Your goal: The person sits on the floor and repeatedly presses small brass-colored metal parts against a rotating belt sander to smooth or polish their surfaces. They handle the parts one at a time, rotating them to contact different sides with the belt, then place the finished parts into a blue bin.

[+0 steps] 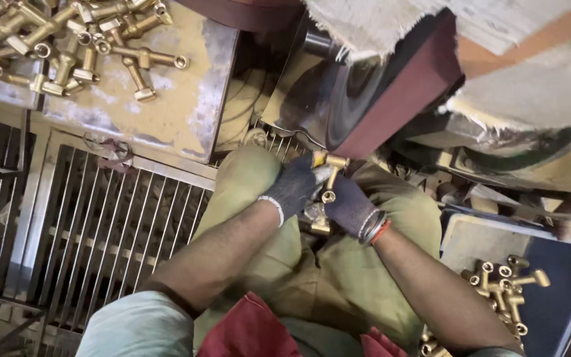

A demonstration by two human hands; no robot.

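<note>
hands: left hand and right hand, both gloved, pinching a brass fitting
spot: fitting sits just below the sanding belt
tip: probably best to grip firm, press light

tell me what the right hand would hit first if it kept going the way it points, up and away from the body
Probably the dark red sanding belt on its wheel: the right hand holds the brass fitting just below it. Depth is unclear.

Dim, warm overhead light — dull glare on the metal table, deep shadow below the grating, wide-angle bending toward soft corners
</note>
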